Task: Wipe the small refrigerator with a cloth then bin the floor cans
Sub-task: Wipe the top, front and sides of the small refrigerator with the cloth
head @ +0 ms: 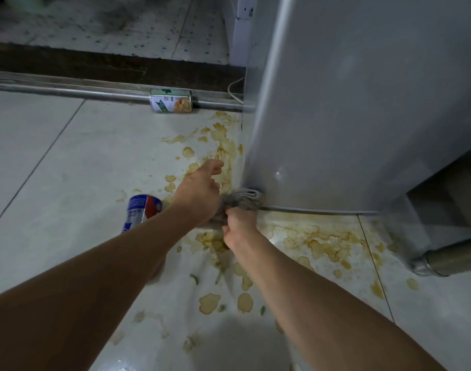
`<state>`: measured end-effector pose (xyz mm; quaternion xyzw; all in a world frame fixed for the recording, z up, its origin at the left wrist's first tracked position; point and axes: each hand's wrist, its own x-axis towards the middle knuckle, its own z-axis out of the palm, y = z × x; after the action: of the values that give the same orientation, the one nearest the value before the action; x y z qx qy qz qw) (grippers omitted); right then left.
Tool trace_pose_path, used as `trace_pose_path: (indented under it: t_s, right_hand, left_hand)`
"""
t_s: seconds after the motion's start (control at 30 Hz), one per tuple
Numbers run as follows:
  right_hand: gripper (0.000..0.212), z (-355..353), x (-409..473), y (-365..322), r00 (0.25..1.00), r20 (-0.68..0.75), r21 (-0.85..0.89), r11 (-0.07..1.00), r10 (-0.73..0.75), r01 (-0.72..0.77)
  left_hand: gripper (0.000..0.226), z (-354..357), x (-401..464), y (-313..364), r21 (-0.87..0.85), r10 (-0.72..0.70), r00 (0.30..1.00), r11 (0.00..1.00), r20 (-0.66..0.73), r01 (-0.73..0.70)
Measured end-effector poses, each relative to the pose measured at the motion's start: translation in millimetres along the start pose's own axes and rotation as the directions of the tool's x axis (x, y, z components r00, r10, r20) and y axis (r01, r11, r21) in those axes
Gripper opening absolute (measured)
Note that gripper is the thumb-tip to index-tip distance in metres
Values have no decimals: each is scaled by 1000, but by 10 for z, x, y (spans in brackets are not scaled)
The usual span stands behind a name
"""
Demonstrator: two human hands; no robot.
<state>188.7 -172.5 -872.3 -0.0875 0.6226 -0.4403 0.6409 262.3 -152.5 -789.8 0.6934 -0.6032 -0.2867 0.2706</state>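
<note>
Wiping in progress: we grip the bunched cloth with both right hand and left hand at the refrigerator bottom corner, while blue can and green can lie unbinned left of it.

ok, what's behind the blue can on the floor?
Pale tiled floor with yellowish spill stains; further back a green-and-white can lies against the metal door track. The left forearm covers the blue can lower end, so that part is hidden.
</note>
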Motion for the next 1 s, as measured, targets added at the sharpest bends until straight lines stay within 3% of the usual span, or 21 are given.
trace_pose_path:
  t_s: [0.1,0.37,0.6,0.7,0.8,0.9,1.0]
  right_hand:
    - [34,97,-122,-15,996,94,-66,998,2,4]
    - [22,-636,-456,-325,993,74,-314,943,-95,114]
    - [31,-1726,-629,-994,948,-86,-290,918,-308,272]
    - [41,-2107,-600,-1225,902,-196,-263,907,-384,328]
    - [35,-2432,-500,-1436,849,-268,-212,888,-455,409]
    - [30,-2652,-337,-1624,868,-284,-122,913,-407,389]
    - [41,-2774,-101,-1730,911,-224,-17,936,-346,352]
  left_hand:
    - [42,-100,-87,4,41,-18,1000,999,-11,18]
    - [41,-156,-320,189,85,64,998,994,-19,-63]
    - [47,225,-452,943,149,289,957,946,27,-289]
    - [49,423,-462,1316,212,371,926,901,76,-379]
    - [49,632,-485,1669,285,489,868,822,88,-492]
    - [51,824,-482,1955,409,648,756,668,90,-621]
    - [54,963,-416,2178,508,709,697,564,106,-651]
